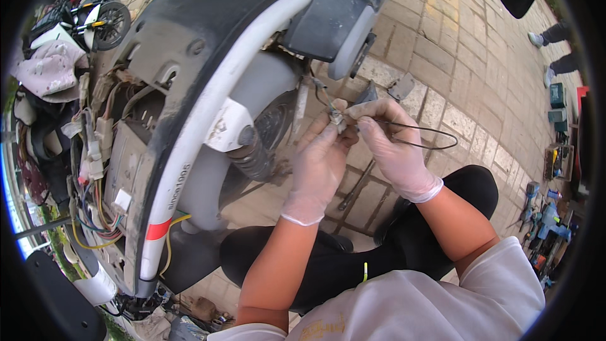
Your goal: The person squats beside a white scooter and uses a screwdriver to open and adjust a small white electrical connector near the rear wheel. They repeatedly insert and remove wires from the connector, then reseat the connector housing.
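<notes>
Pinches a pale plug (338,121) with the left hand (320,156), grasps a black wire (456,141) with the right hand (394,151), beside a scooter (214,104).

Left hand (319,165), right hand (394,145): thin see-through gloves (410,173), whitish, wrinkled, cuffs gathered at wrist. Forearms (281,268) bare between cuffs and sleeves (505,271). Shirt (416,306): white, short-sleeved, loose folds; small yellow print (322,327) on front. Bright yellow-green strip (365,271) at shirt edge. Trousers (416,240): plain black. Shoes (386,222) probably dark; shadowed, mostly hidden.
</notes>
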